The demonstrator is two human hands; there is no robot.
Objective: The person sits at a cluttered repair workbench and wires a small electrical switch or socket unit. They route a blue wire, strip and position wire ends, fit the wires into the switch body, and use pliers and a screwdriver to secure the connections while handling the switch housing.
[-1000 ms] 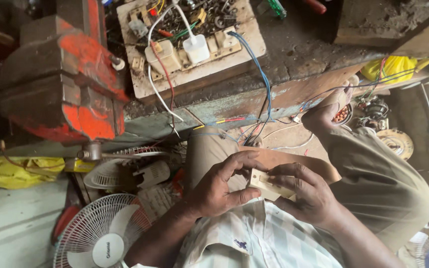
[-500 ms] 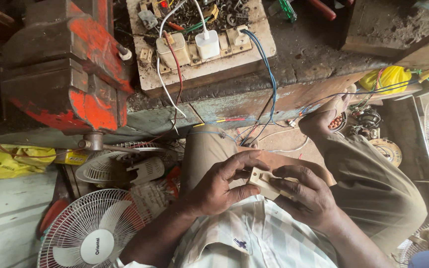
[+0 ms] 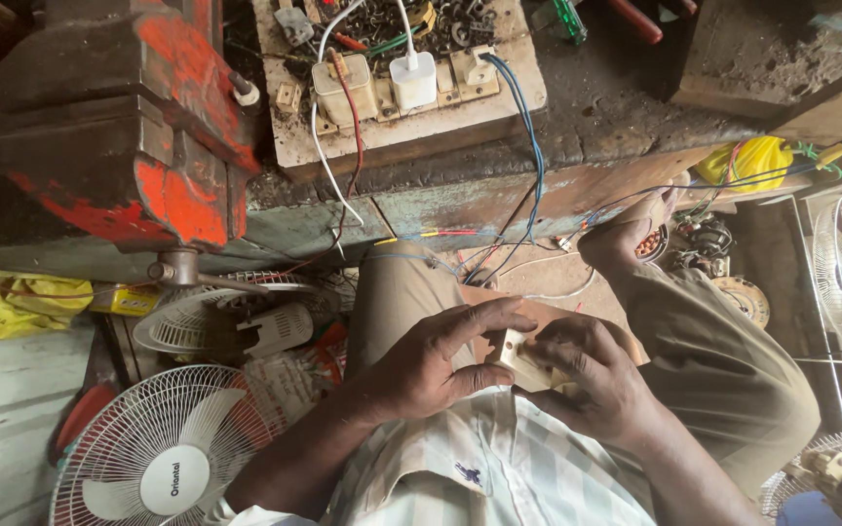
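Both my hands hold a small cream plastic switch part over my lap, low in the head view. My left hand grips its left side, thumb and fingers curled around it. My right hand covers its right side with the fingers pressing on top. Beneath the part lies a brown flat board resting on my khaki trousers. The underside of the part is hidden by my fingers.
A worn workbench spans the top, with a red vise at left and a wooden switchboard carrying sockets, a white charger and wires. White table fans stand at lower left, a yellow bag and motor parts at right.
The view has shifted, so the bench sits higher and the fans show more. My hands stay on the cream part, the fingers shifting slightly over it.
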